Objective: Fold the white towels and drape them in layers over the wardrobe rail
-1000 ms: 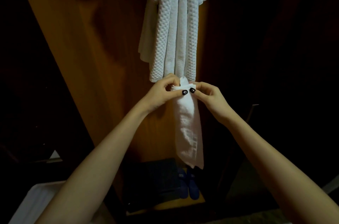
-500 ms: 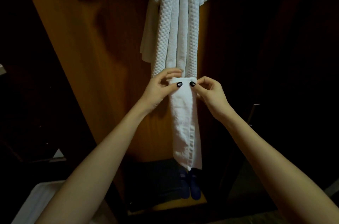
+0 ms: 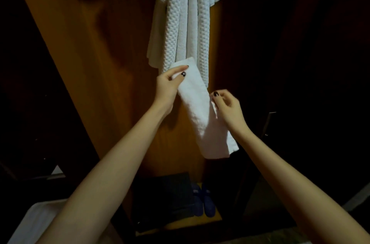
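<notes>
Wood panel [image 3: 80,63] fills the left. The left hand [image 3: 168,87] grips the upper corner of a narrow folded towel [image 3: 202,115], which slants down to the right in front of the lower ends of the hanging towels [image 3: 186,23]. The right hand [image 3: 230,109], set apart and lower, pinches its right edge. Blue slippers [image 3: 204,201] sit below.

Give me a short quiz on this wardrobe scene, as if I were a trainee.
1. True or false: the left hand grips the top end of the small towel.
2. What lies at the bottom of the wardrobe? A) blue slippers B) a hat C) a bottle
3. Do the hanging towels sit above or below the right hand?
Key: 1 true; 2 A; 3 above.
</notes>
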A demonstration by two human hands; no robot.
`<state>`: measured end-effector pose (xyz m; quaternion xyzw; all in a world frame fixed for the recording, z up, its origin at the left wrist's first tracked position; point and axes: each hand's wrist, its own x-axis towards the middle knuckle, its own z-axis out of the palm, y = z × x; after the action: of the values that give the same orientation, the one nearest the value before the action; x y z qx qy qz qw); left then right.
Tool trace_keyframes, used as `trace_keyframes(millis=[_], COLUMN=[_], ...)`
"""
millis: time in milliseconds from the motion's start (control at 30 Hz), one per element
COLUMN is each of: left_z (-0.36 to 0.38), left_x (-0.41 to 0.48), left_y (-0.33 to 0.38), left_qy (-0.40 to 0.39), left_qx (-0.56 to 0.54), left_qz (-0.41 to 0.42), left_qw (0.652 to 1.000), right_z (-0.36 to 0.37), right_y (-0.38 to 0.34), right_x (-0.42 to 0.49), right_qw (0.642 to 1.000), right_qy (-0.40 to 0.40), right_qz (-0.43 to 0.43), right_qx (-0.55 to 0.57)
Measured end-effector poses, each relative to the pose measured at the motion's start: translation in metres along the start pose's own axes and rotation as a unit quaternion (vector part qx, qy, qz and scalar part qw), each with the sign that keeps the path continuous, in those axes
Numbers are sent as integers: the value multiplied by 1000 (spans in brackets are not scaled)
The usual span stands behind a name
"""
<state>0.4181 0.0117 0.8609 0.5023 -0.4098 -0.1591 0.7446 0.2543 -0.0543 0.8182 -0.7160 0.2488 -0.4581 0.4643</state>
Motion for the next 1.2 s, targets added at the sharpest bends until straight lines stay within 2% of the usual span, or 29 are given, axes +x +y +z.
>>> trace_keyframes(millis=[233, 367, 467, 533, 700, 1033, 1200], left_z=[8, 12, 12, 9, -9, -27, -32], left_x=[16, 16, 20, 24, 28, 30, 25], left_y=[7, 10, 7, 5, -10, -42, -51], left_qy=[25, 43, 55, 73, 112, 128, 146], left_qx=[-84, -151, -184, -182, -107, -25, -24], left_qz=[-30, -61, -76, -75, -60, -69, -71], left_qw=[996, 986, 978, 978, 986, 989, 986], right_z=[-22, -22, -17, -19, -41, -62, -61], right_y=[38, 55, 58, 62, 61, 38, 32], right_x=[-17, -22, -27, -28, -28, -27, -31], right_qw=[981, 961, 953, 964, 985, 990, 990], right_qy=[-142, -169, -122, -84, -49, -12, 27], right_qz=[87, 126, 107, 111, 97, 23, -10], right_qx=[-95, -176, -256, -227, -137, -140, -136])
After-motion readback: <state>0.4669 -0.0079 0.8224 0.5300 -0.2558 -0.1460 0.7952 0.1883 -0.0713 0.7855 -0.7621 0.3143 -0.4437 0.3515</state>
